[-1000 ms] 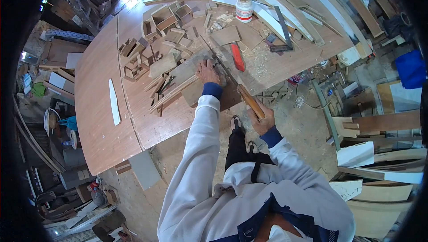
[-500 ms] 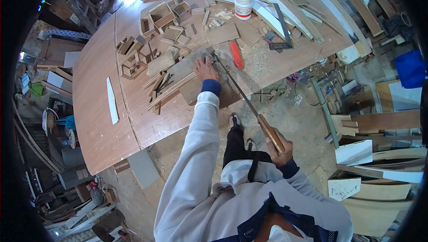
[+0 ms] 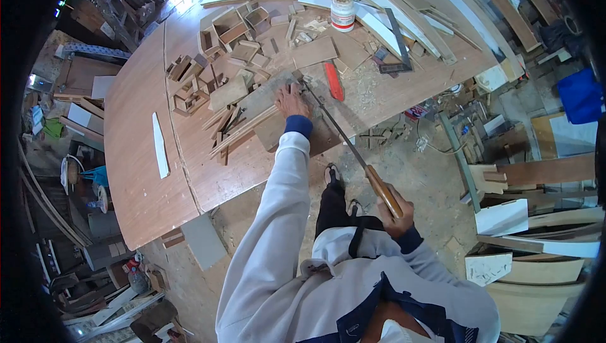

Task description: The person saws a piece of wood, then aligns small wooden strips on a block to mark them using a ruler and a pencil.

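My right hand (image 3: 395, 203) is wrapped around the wooden handle of a handsaw (image 3: 353, 148), seen nearly edge-on. The thin blade slants up and left, its far end at the edge of the wooden board (image 3: 270, 93) on the table. Over this board lies my left hand (image 3: 292, 100), fingers bent and pressing down on thin wooden strips (image 3: 247, 131) that run out from under it to the lower left. Its fingertips are beside the saw's tip; the strip ends under the palm are hidden. A red-handled tool (image 3: 333, 81), perhaps a cutter, lies right of the blade.
Small wooden boxes (image 3: 230, 29), offcuts and a white glue-like jar (image 3: 343, 14) with sticks stand on the table (image 3: 136, 153). A dark try square (image 3: 399, 43) lies near curved boards at the back right. Wood panels (image 3: 502, 216) lean at the right; sawdust covers the floor.
The saw and my right hand have shifted only very slightly. My left hand stays on the strips, and the view has moved a little.
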Action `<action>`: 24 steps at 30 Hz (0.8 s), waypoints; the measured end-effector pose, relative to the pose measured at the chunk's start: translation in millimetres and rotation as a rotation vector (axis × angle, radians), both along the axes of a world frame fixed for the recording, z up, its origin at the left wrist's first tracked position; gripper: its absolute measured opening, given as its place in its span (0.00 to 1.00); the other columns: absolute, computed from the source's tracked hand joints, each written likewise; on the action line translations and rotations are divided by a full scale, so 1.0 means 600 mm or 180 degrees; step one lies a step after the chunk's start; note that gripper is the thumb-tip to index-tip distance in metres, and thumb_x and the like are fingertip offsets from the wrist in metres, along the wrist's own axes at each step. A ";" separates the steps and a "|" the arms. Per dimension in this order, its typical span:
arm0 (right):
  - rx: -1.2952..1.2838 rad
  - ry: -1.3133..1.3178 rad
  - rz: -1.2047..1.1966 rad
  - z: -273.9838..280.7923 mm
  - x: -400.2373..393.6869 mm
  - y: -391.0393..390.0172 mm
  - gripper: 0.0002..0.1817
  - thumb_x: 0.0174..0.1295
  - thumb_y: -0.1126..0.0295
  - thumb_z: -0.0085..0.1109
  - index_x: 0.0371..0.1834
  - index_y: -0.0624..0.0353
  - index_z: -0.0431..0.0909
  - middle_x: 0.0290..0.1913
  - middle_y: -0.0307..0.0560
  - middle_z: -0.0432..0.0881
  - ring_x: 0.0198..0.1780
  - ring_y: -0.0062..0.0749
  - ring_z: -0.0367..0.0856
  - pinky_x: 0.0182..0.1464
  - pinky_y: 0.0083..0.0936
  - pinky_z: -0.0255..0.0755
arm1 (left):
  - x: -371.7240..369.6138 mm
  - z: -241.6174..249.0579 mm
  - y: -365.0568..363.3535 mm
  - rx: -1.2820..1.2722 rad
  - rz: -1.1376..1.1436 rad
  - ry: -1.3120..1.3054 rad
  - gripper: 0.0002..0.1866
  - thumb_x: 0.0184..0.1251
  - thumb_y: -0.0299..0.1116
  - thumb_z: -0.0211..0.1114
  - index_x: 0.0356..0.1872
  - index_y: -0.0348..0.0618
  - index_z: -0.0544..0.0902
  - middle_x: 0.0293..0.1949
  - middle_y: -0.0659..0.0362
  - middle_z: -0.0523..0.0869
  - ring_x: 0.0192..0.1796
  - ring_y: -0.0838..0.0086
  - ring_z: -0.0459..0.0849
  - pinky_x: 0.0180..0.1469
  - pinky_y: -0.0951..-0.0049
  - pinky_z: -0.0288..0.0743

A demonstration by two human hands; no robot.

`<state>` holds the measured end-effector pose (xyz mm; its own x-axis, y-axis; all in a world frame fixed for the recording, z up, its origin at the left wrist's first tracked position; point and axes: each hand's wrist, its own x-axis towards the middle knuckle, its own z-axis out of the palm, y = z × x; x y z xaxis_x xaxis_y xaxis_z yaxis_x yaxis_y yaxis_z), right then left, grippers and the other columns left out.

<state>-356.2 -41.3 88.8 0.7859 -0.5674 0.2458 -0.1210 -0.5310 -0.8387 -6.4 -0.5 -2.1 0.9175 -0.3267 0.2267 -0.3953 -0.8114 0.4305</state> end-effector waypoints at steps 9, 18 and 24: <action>0.0642 -0.0075 0.0031 -0.058 0.174 -0.026 0.23 0.56 0.67 0.61 0.53 0.69 0.72 0.39 0.61 0.82 0.36 0.48 0.84 0.37 0.28 0.77 | 0.002 0.001 0.004 0.0070 -0.0107 -0.0153 0.26 0.39 0.28 0.69 0.46 0.48 0.75 0.57 0.50 0.70 0.62 0.53 0.65 0.57 0.53 0.59; 0.0537 0.0048 -0.0049 0.013 0.010 0.008 0.21 0.56 0.71 0.60 0.53 0.68 0.73 0.40 0.63 0.81 0.37 0.52 0.83 0.36 0.31 0.77 | 0.006 -0.030 0.004 -0.0063 0.0033 -0.0421 0.17 0.52 0.25 0.56 0.46 0.48 0.76 0.55 0.49 0.71 0.60 0.53 0.66 0.58 0.53 0.59; 0.0569 0.0035 0.0054 -0.028 0.159 -0.018 0.20 0.56 0.70 0.60 0.51 0.67 0.74 0.37 0.61 0.81 0.34 0.46 0.84 0.37 0.31 0.76 | -0.004 0.013 0.007 -0.0037 -0.0081 -0.0202 0.16 0.51 0.25 0.58 0.44 0.48 0.76 0.52 0.51 0.72 0.58 0.54 0.67 0.56 0.54 0.60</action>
<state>-260.9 -52.3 72.0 0.7979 -0.5878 0.1335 -0.1230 -0.3757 -0.9185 -8.8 3.4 5.5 0.8926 -0.3468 0.2880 -0.4425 -0.7958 0.4133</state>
